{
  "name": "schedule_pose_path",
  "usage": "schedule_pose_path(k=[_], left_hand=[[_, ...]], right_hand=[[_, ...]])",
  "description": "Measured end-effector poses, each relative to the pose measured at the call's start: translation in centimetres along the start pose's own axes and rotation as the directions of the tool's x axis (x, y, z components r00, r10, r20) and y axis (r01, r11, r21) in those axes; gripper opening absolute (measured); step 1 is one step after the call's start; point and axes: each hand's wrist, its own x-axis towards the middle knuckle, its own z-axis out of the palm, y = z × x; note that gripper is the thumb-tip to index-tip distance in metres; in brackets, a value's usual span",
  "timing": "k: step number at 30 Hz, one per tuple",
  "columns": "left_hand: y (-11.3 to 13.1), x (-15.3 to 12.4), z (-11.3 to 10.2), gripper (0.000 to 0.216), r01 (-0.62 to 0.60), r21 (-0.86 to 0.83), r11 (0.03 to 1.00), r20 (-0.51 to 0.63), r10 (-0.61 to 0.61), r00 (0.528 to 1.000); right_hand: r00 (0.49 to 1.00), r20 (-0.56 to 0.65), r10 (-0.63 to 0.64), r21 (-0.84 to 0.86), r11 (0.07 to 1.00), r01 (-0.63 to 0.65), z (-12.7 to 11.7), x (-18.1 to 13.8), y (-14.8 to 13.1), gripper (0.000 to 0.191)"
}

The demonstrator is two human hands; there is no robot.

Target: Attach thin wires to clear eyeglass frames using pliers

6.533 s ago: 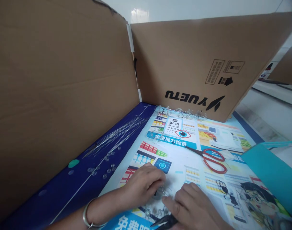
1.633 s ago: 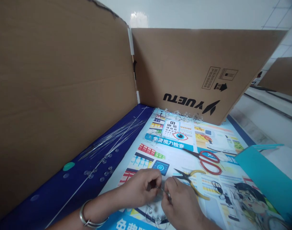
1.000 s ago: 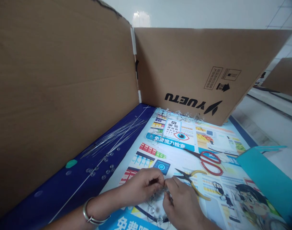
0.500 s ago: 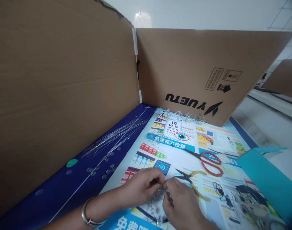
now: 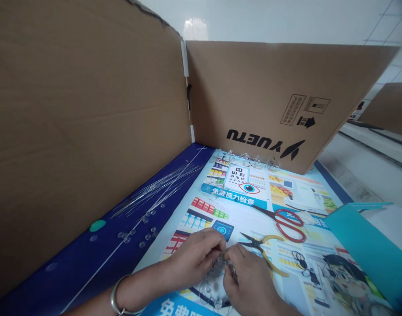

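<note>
Maybe the beaded wire point(image 5: 207, 288), between and below the left hand point(image 5: 200, 254) and the right hand point(image 5: 250, 277), whose fingers are closed on it, could slip away if one pinch loosens.

Pliers point(image 5: 260, 246) now just beyond right hand point(image 5: 250, 278)

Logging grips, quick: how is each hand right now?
Left hand: closed, fingertips pinching clear-beaded thin silvery wirework.
Right hand: closed, holding the same wirework.
</note>
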Motion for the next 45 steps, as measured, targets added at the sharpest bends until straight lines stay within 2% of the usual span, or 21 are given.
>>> schedule_pose_path(k=[7,16,24,31,38,42,45], left_hand=[[-0.18,-0.19,0.25,0.015,0.016,0.081,0.997,0.026,-0.018,0.999],[-0.37,-0.25,0.52,0.014,-0.020,0.075,0.997,-0.017,0.021,1.000],[-0.38,-0.36,0.53,0.013,-0.013,0.038,0.999,-0.038,0.015,0.999],[0.27,0.11,0.07,0.007,0.099,-0.062,0.993,-0.037,-0.101,0.994],[0.00,0.16,0.25,0.007,0.131,-0.118,0.984,-0.018,-0.134,0.991],[-0.11,0.26,0.39,0.005,0.112,-0.058,0.992,-0.037,-0.114,0.993],[-0.17,0.23,0.49,0.006,0.055,-0.008,0.998,-0.034,-0.056,0.998]], right_hand=[[0.999,0.014,0.038,-0.015,0.999,-0.038,-0.11,0.04,0.00,0.014],[1.000,0.002,-0.018,-0.025,1.000,0.018,-0.07,0.00,0.25,0.008],[0.991,-0.094,-0.098,-0.032,0.995,0.095,0.28,-0.04,0.33,0.008],[0.986,-0.127,-0.105,-0.036,0.994,0.101,0.59,0.02,0.54,0.011],[0.992,-0.094,-0.078,-0.037,0.996,0.075,0.05,0.20,0.34,0.013],[0.993,-0.085,-0.076,-0.033,0.997,0.074,-0.04,0.13,0.25,0.012],[0.994,-0.084,-0.071,-0.034,0.997,0.068,0.12,0.07,0.32,0.013]])
